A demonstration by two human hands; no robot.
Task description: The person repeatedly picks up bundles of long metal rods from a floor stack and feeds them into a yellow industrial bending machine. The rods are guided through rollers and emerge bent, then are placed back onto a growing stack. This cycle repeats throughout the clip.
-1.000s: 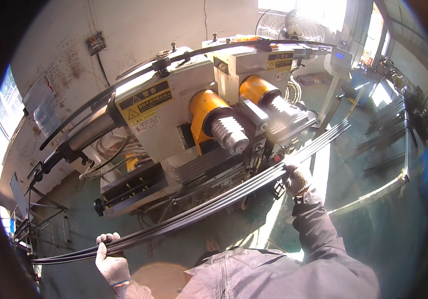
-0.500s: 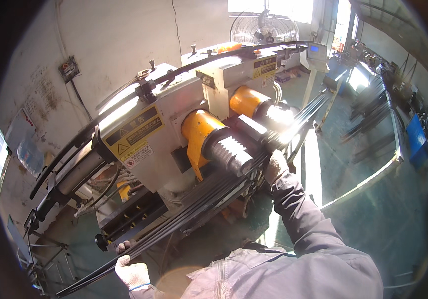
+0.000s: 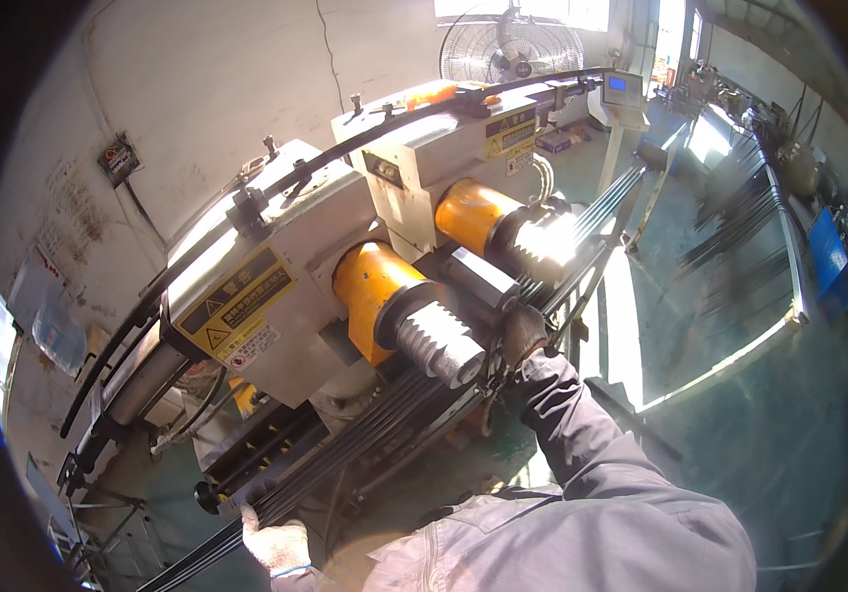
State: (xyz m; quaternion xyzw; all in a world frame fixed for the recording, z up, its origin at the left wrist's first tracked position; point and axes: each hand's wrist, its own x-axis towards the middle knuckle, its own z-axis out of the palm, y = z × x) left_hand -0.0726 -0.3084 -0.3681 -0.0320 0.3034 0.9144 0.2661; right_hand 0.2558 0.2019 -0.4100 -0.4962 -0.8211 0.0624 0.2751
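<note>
The left hand [image 3: 278, 546] grasps the long rods [image 3: 345, 447] toward their left end, probably to keep them steady, while the right hand's [image 3: 523, 333] grip I cannot tell.

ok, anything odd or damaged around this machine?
Two things: brown stains mark the otherwise pale wall at left, and a bright orange item sits atop the pale machine housing, seemingly loose; can't tell what it is. No obvious spill.
</note>
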